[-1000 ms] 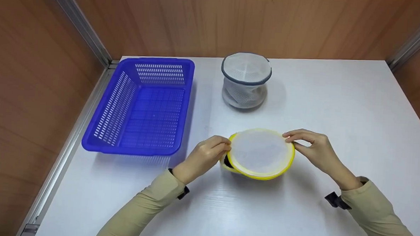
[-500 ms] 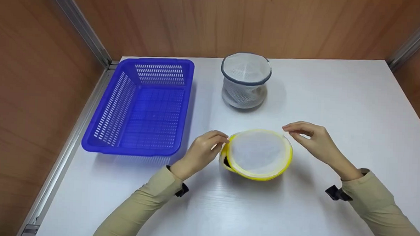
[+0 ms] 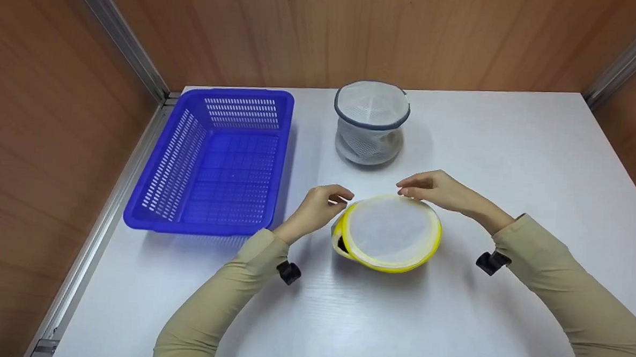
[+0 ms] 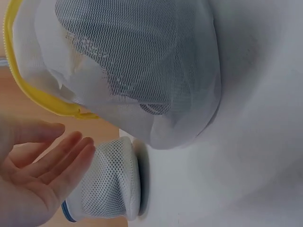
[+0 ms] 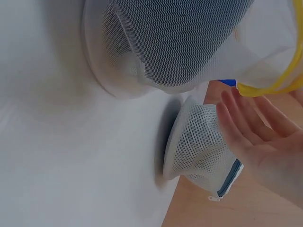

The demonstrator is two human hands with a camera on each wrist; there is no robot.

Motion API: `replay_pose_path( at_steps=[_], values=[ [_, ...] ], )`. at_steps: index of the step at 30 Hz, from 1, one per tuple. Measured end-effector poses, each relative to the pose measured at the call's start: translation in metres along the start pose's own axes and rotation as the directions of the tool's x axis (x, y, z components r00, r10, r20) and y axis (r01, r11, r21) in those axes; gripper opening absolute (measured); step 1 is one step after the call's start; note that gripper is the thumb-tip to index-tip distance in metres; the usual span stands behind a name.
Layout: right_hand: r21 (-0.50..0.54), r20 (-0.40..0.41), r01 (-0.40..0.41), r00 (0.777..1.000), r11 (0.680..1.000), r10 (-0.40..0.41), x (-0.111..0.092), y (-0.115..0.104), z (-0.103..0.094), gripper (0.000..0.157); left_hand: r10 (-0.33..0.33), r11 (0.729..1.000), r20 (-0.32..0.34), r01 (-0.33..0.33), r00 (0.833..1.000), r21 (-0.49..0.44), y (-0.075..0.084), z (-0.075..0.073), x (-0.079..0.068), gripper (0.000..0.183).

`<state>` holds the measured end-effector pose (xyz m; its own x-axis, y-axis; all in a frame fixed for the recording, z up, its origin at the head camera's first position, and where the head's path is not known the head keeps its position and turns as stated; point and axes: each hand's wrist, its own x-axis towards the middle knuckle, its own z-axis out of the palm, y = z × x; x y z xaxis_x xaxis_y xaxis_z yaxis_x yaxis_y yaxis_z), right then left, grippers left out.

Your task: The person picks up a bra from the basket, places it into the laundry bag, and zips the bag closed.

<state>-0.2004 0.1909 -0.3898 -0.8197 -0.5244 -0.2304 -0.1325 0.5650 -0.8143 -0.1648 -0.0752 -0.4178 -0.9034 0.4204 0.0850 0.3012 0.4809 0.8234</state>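
Note:
A white mesh laundry bag with a yellow zippered rim point(image 3: 393, 233) stands on the table in front of the person. Its lid lies over the top, leaving a gap at the left side where something dark shows. Through the mesh, dark cloth point(image 4: 137, 52) is visible in the left wrist view. My left hand point(image 3: 319, 208) hovers by the bag's far left rim with relaxed fingers and nothing in them. At the far rim is my right hand point(image 3: 435, 190), thumb and fingertips right at the edge; the right wrist view shows its fingers extended beside the yellow rim.
Behind the yellow-rimmed bag stands a second mesh bag point(image 3: 370, 140) with a dark blue-grey rim. A blue plastic basket point(image 3: 281, 161) sits at the left on the white table point(image 3: 512, 155). Wooden panels point(image 3: 356, 35) enclose the back and sides.
Both hands have let go of the yellow rim. My right hand has swung left along the far edge, and my left hand has shifted up and slightly right.

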Motion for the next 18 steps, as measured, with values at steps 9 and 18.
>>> replay_pose_path(
  at_steps=[9, 18],
  values=[
    [0.003, 0.119, -0.061, 0.991, 0.998, 0.060, 0.011, -0.002, 0.007, 0.045, -0.048, 0.986, 0.193, 0.077, 0.980, -0.148, -0.008, 0.005, 0.011, 0.026],
    [0.034, 0.192, -0.074, 0.979, 0.997, 0.066, 0.012, -0.003, 0.009, 0.038, -0.136, 0.943, 0.293, 0.214, 0.946, -0.256, -0.014, 0.004, 0.015, 0.028]
  ],
)
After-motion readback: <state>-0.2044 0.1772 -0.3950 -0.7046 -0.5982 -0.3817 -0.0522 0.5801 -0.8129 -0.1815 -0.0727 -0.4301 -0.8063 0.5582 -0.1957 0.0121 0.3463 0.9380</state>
